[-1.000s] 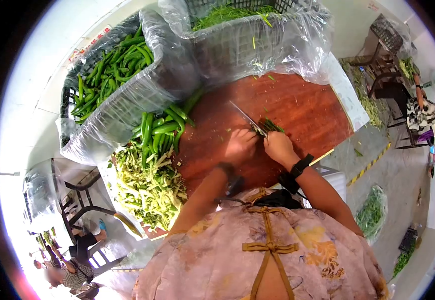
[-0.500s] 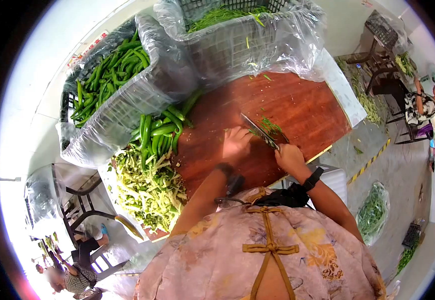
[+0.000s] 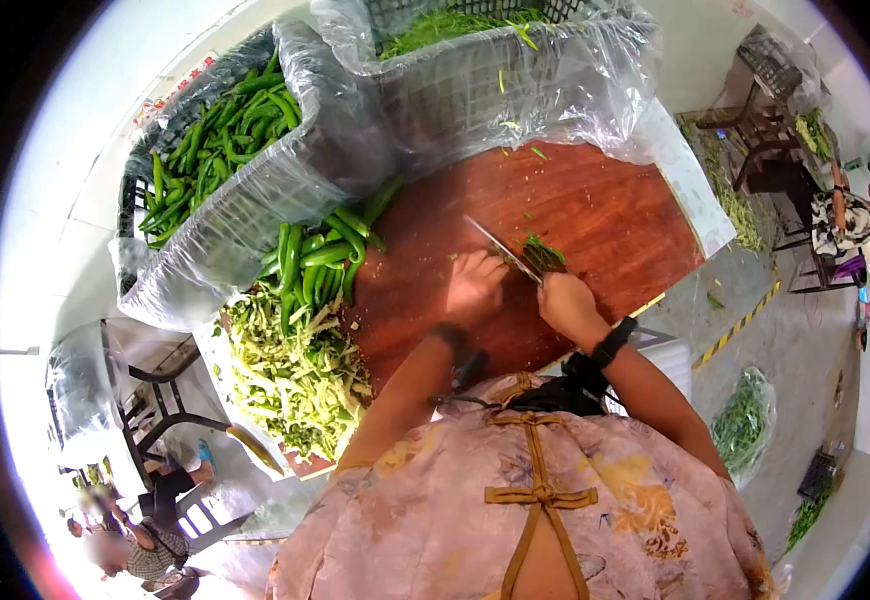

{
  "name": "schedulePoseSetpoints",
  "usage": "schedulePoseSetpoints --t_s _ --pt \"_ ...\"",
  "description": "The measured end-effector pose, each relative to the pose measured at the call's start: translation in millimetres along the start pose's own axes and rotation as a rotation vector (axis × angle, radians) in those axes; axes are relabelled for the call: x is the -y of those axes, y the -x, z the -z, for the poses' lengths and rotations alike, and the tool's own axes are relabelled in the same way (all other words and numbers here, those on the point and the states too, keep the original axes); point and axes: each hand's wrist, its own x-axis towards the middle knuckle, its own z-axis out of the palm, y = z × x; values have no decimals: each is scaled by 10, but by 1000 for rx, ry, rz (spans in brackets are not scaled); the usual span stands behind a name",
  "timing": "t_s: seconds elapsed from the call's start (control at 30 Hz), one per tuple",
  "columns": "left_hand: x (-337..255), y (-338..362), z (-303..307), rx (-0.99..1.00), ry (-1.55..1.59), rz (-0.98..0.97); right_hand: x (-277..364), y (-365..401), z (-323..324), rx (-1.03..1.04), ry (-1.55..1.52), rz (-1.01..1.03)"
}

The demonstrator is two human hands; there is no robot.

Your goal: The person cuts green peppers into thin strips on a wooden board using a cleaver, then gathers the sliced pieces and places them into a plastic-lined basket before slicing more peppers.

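On the reddish-brown wooden board point(image 3: 595, 210), my right hand point(image 3: 567, 303) is wrapped round the handle of a knife point(image 3: 500, 243). Its blade slants up and left, just past the fingertips of my left hand point(image 3: 477, 284). Those fingers are bent and pressed together against the board, and whatever lies under them is hidden. A small heap of thin green shreds point(image 3: 543, 253) sits right of the blade. Whole green peppers point(image 3: 320, 258) are piled at the board's left, above a large heap of pale green and yellowish pepper scraps point(image 3: 290, 375).
A plastic-lined crate of green peppers point(image 3: 225, 140) stands at the upper left. Behind the board is another lined crate point(image 3: 495, 100) holding green shreds. A bag of greens point(image 3: 745, 425) lies on the floor at right. Other people sit at far right and lower left.
My right hand and the knife have shifted left, bringing the blade closer to my left hand. The left hand stays in nearly the same spot.
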Motion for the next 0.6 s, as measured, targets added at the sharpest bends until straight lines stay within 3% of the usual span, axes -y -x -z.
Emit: schedulePoseSetpoints --t_s 0.2,0.33,0.4,0.47,0.5,0.57,0.6 --pt "91 -5 -13 43 48 -9 29 -231 -30 21 -57 -21" --pt "122 35 -91 19 57 -17 -211 -44 -15 -84 -110 58" --pt "128 15 -88 52 55 0 -211 65 125 -101 -91 -47" --pt "50 -20 26 -183 111 -34 -207 136 172 -78 -127 -26" --pt "73 12 -20 -184 101 -27 -190 172 180 -58 -157 -19" --pt "149 57 -94 166 16 236 -130 232 193 -7 -173 1" --pt "152 69 -58 164 6 235 -106 233 203 37 -185 10"
